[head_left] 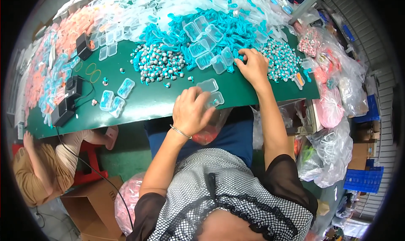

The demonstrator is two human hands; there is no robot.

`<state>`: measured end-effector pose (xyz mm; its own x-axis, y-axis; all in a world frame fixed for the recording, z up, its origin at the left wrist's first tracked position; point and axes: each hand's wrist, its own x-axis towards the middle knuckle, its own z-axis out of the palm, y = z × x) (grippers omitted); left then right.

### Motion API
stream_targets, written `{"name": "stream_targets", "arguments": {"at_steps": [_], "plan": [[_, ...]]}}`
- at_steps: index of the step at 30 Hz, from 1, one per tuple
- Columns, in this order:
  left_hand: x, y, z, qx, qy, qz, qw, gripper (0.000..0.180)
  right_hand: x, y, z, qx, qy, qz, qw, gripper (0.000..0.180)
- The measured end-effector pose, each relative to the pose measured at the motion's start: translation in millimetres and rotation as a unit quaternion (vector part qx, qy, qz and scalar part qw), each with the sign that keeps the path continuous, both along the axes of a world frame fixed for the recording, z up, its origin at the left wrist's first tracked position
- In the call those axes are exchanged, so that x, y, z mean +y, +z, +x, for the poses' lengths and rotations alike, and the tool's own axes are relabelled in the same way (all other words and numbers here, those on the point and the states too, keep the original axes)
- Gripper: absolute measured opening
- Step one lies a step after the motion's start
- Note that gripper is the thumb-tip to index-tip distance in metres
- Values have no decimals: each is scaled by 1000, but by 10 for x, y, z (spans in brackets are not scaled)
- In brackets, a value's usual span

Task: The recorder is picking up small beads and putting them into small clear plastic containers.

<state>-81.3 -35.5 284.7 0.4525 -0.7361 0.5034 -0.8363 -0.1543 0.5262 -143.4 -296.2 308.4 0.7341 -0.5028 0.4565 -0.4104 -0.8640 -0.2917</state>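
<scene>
My left hand (pixel 192 111), with a bangle at its wrist, is over the table's front edge, fingers bent and thumb apart, slightly blurred. Its fingertips are at a clear plastic box (pixel 208 85) lying with its lid open; something teal is in the lower half, partly hidden by the fingers. Farther right, my right hand (pixel 254 67) has thumb and forefinger apart beside a heap of teal cord bundles (pixel 240 30). Several open clear boxes (pixel 201 49) lie on that heap, one close to the thumb. I see nothing held in the right hand.
Grey-and-teal beads (pixel 158 64) lie left of the cords, with more small teal-and-white beads (pixel 278 61) at right. Filled boxes (pixel 125 88) and black devices (pixel 63 112) are on the green table (pixel 143 108). A seated person (pixel 44 169) is at left; plastic bags (pixel 327 152) hang at right.
</scene>
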Motion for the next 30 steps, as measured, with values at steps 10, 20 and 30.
{"name": "stream_targets", "arguments": {"at_steps": [10, 20, 30], "plan": [[-11, 6, 2, -6, 2, -14, 1000, 42, 61, -104, 117, -8, -79, -45, 996, 21], [7, -39, 6, -18, 0, -15, 1000, 43, 152, -180, -172, -57, -51, -65, 995, 15], [30, -49, 32, 12, -11, -10, 1000, 46, 198, -23, -356, -36, 19, -11, 999, 14]]}}
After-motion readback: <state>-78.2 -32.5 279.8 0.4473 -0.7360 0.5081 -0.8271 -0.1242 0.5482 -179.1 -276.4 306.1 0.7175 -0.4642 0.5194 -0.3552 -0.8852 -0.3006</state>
